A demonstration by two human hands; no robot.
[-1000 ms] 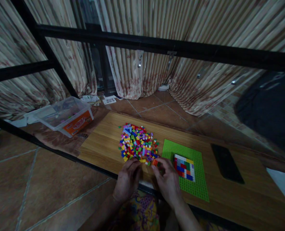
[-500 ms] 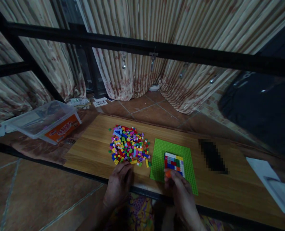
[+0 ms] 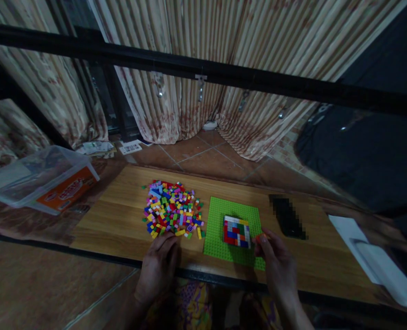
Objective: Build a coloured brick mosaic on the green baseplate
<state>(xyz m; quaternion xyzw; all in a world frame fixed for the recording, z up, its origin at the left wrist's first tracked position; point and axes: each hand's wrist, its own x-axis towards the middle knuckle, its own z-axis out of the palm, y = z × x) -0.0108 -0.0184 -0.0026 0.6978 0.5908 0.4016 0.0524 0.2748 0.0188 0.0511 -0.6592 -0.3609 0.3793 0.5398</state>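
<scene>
"What's moved?"

"The right hand [image 3: 279, 257], thumb and fingertips pinched on a small orange plastic brick [image 3: 261, 237], has gone from over the square multicoloured brick block [image 3: 237, 232] to its right side."

"And the left hand [image 3: 158, 265]?"

"Loosely curled at the near edge of the heap of loose coloured plastic bricks [image 3: 173, 207]; I can't tell whether it has hold of any (its fingertips are hidden)."

"Where's the block?"

"On the bright green studded baseplate [image 3: 216, 231], on the wooden table [image 3: 116, 215]."

"Which step, then?"

"Placing one brick, I'd judge; the orange one doesn't look seated. The next move seems to call for lining it up with studs, then pressing straight down."
</scene>
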